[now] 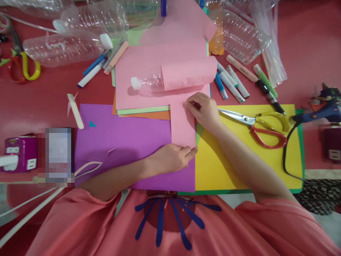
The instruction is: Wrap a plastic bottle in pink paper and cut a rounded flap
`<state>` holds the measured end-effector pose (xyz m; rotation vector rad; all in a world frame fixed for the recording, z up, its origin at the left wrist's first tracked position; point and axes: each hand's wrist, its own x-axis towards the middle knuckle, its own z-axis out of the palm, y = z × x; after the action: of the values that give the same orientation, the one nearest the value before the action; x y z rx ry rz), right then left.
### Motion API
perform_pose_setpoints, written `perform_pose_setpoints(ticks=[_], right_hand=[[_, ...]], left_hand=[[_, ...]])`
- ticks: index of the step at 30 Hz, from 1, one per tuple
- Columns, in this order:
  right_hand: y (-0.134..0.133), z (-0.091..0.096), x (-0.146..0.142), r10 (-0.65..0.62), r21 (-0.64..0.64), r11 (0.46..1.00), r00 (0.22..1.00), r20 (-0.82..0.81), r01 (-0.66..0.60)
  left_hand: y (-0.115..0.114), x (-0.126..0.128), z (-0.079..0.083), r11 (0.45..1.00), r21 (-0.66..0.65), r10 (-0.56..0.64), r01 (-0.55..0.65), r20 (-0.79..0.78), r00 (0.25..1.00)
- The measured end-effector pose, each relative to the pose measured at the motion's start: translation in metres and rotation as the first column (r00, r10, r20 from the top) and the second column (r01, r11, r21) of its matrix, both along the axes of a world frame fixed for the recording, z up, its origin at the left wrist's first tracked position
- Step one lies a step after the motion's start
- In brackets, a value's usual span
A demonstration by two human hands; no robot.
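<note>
A clear plastic bottle (149, 83) lies on its side on a pink paper sheet (160, 60), its body wrapped in a rolled part of that pink paper (188, 73). A narrow pink strip (182, 126) runs down from the sheet toward me. My left hand (173, 158) presses the strip's lower end where the purple sheet (122, 142) meets the yellow sheet (239, 163). My right hand (204, 110) pinches the strip's upper right edge. Neither hand holds a tool.
Scissors with red and yellow handles (259, 126) lie on the yellow sheet. A glue gun (319, 110) rests at the right, its black cord curving down. Markers (234, 81) and several empty bottles (66, 48) crowd the back. Other scissors (23, 65) lie far left.
</note>
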<state>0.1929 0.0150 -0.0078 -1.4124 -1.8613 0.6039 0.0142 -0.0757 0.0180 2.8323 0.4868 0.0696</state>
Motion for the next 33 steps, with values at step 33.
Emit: perform_pose_setpoints(ticks=[33], right_hand=[[0.001, 0.001, 0.000, 0.008, -0.020, 1.000, 1.000, -0.023, -0.009]], left_hand=[[0.007, -0.005, -0.005, 0.998, -0.009, 0.061, -0.062, -0.123, 0.991]])
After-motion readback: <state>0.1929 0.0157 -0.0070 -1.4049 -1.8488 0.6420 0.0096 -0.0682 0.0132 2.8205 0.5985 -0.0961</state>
